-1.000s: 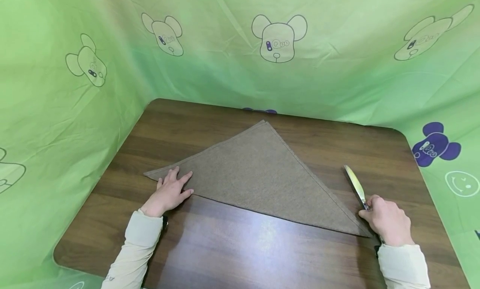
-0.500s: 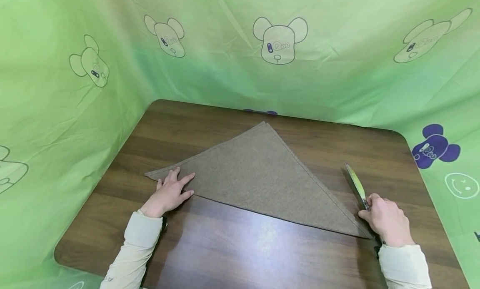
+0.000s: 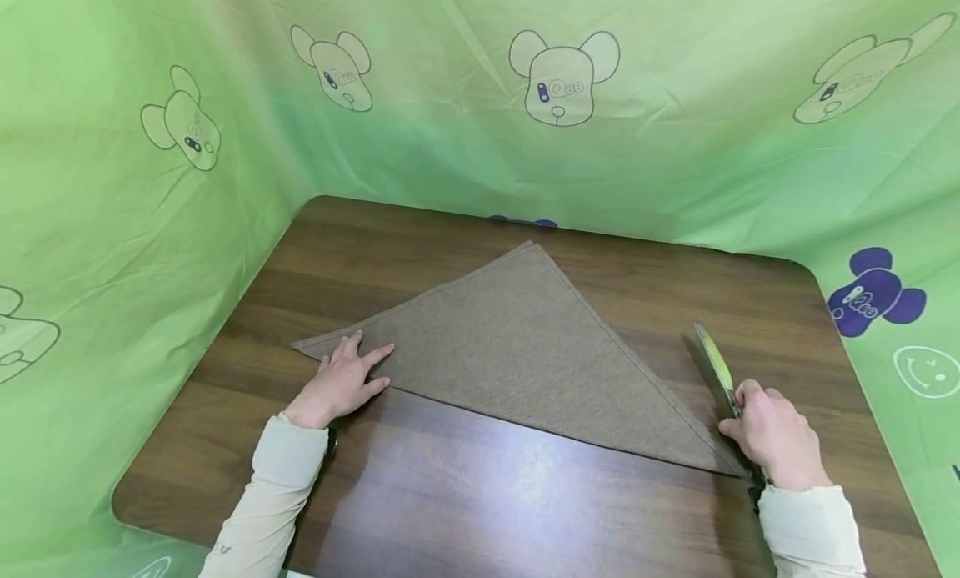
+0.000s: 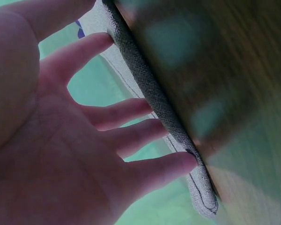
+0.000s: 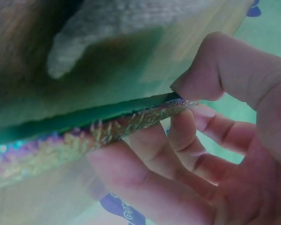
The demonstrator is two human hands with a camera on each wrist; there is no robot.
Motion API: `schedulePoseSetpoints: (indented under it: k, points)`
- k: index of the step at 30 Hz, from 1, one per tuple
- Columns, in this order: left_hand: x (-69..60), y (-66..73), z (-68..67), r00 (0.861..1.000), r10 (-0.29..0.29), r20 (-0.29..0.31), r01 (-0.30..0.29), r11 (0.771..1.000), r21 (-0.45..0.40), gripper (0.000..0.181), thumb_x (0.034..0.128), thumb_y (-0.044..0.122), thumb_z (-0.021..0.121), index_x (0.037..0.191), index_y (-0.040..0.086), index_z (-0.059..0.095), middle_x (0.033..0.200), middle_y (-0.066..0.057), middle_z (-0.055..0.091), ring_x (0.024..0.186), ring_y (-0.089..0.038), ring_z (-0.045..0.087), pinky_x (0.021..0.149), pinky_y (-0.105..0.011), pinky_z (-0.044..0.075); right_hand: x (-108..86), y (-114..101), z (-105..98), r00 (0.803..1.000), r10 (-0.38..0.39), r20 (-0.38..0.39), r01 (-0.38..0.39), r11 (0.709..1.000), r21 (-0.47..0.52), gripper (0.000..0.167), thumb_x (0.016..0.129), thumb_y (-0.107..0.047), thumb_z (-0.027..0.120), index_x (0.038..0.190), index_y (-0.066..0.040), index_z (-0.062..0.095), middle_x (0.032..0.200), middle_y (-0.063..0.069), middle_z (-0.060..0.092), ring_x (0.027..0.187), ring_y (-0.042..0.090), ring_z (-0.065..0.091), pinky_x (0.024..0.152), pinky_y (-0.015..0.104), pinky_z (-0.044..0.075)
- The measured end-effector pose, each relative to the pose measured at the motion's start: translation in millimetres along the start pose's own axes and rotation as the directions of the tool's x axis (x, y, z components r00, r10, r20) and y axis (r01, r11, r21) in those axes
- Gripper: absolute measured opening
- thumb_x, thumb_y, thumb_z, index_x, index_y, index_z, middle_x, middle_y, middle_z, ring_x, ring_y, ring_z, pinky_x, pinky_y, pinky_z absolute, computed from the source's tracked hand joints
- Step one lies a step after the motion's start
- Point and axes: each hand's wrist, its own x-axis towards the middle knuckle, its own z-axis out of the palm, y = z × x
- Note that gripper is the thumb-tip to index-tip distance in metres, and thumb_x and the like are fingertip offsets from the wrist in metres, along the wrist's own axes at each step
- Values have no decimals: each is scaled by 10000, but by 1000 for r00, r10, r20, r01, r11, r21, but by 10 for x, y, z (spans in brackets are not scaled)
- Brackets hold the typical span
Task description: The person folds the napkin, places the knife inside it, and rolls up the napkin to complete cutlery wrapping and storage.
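Lifted a little since a second ago, at its far tip only: a tapered object (image 3: 717, 363), glossy yellow-green, in the right hand (image 3: 776, 440). Unmoved over the same span: cloth (image 3: 517, 353) and both hands.

Behind everything, and down both sides, a green curtain (image 3: 420, 153) printed with outlined animal heads (image 3: 560, 86). Below, a dark wood-grain surface (image 3: 420, 244) with rounded corners. Flat across its middle, the grey-brown cloth, folded to a broad triangle: peak pointing away, long edge toward the person, right-hand point running down close to the right hand. At either side, reaching in from the near edge, a pale left sleeve (image 3: 262, 495) and a pale right sleeve (image 3: 812, 528).

On the cloth's left end, the left hand (image 3: 336, 388), palm down and fingers spread wide, thumb out along the long edge; in the left wrist view, fingertips against the thick folded rim.

Just right of the cloth's right-hand point, the right hand, back uppermost, with the tapered object pinched between thumb and curled fingers. Slanting away from the person and slightly left, free of the cloth; contact with the surface impossible to tell. Under the left cuff, a small black band (image 3: 332, 441).
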Motion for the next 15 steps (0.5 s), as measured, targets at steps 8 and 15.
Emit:
schedulePoseSetpoints:
  k: [8,15]
  points:
    - [14,15,-14,1000,7,-5,-7,1000,13,526,945,282,586,1438,145,463,1493,-370,238,1384,-564,221,1008,-740,273,17,-52,-33,999,2,35,-2,1000,2,336,743,-187,718,932,-54,475,851,210,547,696,481,558,506,512,411]
    - [28,39,-3,1000,5,5,-5,1000,14,530,948,278,582,1443,136,456,1495,-372,233,1376,-587,212,1018,-730,274,11,-94,-31,999,-22,27,22,1000,3,352,737,-175,717,957,-54,471,877,226,564,700,489,561,505,513,409]
